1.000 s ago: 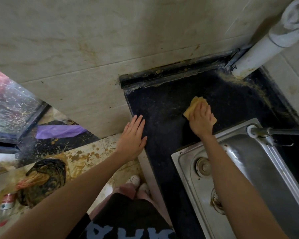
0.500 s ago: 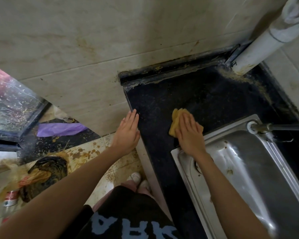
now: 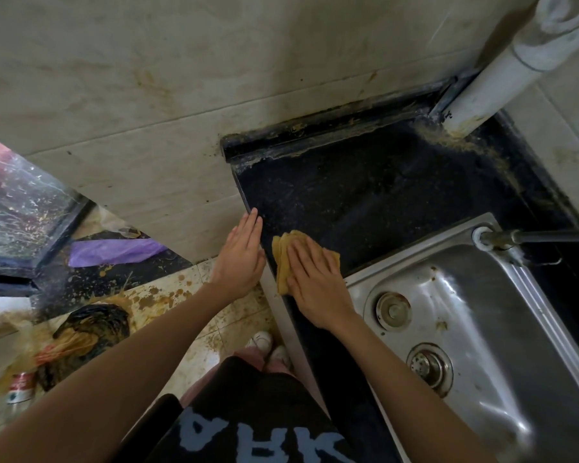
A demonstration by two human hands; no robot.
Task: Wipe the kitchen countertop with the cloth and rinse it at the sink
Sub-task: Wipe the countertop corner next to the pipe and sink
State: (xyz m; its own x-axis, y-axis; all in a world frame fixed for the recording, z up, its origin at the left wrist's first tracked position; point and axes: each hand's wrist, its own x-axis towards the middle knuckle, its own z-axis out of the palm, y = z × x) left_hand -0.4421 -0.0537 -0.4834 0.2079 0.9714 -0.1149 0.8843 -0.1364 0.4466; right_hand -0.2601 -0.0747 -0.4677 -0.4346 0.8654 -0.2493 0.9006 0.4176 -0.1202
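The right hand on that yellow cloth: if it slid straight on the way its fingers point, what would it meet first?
Probably the left hand, resting flat at the countertop edge just beyond the cloth under the right hand; depth is hard to judge.

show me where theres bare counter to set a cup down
Free: the dark counter between the back wall ledge, white pipe and sink. Crowded: the front edge, under the left hand, right hand and cloth.

Stained beige tiled wall (image 3: 147, 78) at the far side, white pipe (image 3: 502, 78) in the far right corner, splattered floor tiles (image 3: 188, 295) near left, glass pane (image 3: 17, 202) far left, dim light
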